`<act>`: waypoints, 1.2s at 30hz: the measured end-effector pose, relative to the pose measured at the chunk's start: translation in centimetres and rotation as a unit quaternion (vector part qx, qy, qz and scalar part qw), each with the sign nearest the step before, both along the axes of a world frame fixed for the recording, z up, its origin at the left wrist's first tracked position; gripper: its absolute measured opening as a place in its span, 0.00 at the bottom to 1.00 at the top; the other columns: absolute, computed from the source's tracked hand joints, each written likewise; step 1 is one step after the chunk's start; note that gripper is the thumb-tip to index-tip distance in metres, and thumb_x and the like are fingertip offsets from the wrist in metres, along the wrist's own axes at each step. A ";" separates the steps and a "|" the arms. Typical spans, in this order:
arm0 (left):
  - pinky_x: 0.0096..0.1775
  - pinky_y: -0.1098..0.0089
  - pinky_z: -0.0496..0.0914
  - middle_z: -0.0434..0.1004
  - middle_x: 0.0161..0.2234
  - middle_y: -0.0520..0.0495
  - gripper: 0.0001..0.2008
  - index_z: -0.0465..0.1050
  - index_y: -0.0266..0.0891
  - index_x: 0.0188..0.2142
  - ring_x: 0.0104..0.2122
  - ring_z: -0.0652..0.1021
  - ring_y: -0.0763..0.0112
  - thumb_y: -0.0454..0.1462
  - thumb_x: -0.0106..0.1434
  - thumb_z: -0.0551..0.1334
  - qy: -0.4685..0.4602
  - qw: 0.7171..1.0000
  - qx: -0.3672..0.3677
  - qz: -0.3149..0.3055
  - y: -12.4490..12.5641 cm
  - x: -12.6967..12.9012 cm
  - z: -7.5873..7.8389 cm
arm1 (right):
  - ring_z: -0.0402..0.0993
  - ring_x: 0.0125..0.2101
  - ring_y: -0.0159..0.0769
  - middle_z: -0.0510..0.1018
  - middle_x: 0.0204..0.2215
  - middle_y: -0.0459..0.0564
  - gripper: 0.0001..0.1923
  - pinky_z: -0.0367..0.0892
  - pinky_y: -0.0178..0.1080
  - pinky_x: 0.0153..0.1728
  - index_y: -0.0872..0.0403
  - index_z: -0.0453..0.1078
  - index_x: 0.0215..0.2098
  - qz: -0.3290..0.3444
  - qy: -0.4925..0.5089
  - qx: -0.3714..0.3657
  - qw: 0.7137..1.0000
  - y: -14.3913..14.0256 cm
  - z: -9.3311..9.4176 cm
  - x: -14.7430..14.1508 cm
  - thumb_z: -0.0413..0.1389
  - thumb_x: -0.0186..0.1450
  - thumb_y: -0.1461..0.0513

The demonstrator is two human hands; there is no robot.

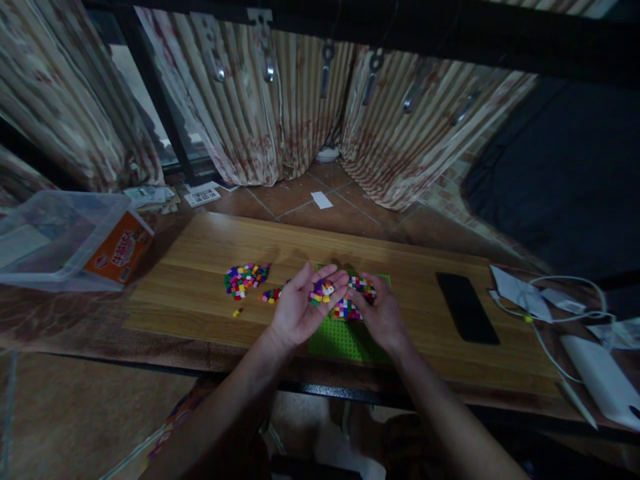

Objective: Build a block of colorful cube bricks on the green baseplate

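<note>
- The left hand (305, 303) is turned palm up and cupped, fingers loosely curled, over the near middle of the wooden bench (200, 247) — a small heap of coloured bricks (321, 291) lies in the hollow of the palm.
- Its forearm comes in from the lower left and crosses the bench's front edge.
- The right hand (380, 313) is palm down, just beside the left, its fingers bent toward the patch of bricks (356, 293) already pressed onto the green baseplate (335, 340). Its fingertips are at that patch; whether they pinch a brick or only touch cannot be told, since the view is dim and the pieces are tiny.
- The baseplate lies flat on the bench under both hands, its near part bare green studs, the coloured patch toward its far edge.
- A loose pile of bricks (244, 279) sits on the bench to the left of the hands, with a smaller scatter (273, 295) between that pile and the left hand — and a single piece or two (237, 311) lying apart, nearer the front.
- A dark phone (467, 307) lies flat to the right, well apart from the baseplate.
- A clear plastic box (55, 233) with an orange packet (120, 250) stands off the bench's left end.
</note>
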State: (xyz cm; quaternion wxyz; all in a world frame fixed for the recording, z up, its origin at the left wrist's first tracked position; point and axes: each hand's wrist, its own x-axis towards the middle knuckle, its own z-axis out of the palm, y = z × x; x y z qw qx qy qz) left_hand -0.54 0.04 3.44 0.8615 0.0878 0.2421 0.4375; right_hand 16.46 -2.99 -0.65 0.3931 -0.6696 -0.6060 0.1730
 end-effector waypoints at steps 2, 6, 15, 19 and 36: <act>0.50 0.65 0.71 0.77 0.41 0.36 0.20 0.73 0.30 0.40 0.45 0.78 0.63 0.45 0.68 0.53 -0.005 1.000 0.001 0.000 -0.1 0.2 0.1 | 0.69 0.51 0.48 0.73 0.48 0.58 0.23 0.64 0.54 0.51 0.53 0.68 0.51 -0.004 -0.019 0.038 0.999 -0.2 0.4 -0.1 0.55 0.64 0.49; 0.50 0.63 0.71 0.77 0.42 0.35 0.22 0.73 0.30 0.40 0.47 0.77 0.60 0.47 0.67 0.52 -0.013 1.000 0.007 -0.010 -0.3 0.7 0.3 | 0.66 0.53 0.44 0.70 0.50 0.55 0.14 0.63 0.52 0.55 0.49 0.71 0.48 -0.013 -0.053 0.155 0.986 -1.1 2.4 -0.5 0.52 0.67 0.55; 0.40 0.69 0.72 0.76 0.45 0.34 0.25 0.74 0.31 0.44 0.45 0.77 0.62 0.50 0.67 0.50 -0.005 0.998 0.032 -0.057 -0.3 1.2 0.3 | 0.66 0.51 0.45 0.70 0.51 0.51 0.10 0.64 0.51 0.51 0.45 0.76 0.43 0.106 -0.124 0.128 0.978 -1.9 4.2 -1.5 0.54 0.67 0.57; 0.39 0.69 0.72 0.76 0.47 0.34 0.26 0.74 0.30 0.45 0.45 0.77 0.62 0.50 0.67 0.49 -0.005 0.997 0.031 -0.064 -0.3 1.2 0.3 | 0.66 0.51 0.45 0.70 0.51 0.51 0.09 0.64 0.52 0.51 0.45 0.76 0.42 0.099 -0.122 0.137 0.978 -1.8 3.8 -1.5 0.55 0.67 0.57; 0.40 0.69 0.72 0.77 0.42 0.36 0.22 0.75 0.30 0.41 0.40 0.78 0.66 0.47 0.67 0.51 0.017 0.999 0.020 -0.047 -0.2 0.8 0.7 | 0.70 0.46 0.43 0.76 0.44 0.52 0.07 0.66 0.47 0.49 0.50 0.73 0.38 0.064 -0.072 0.135 0.986 -2.0 4.4 -0.7 0.54 0.67 0.58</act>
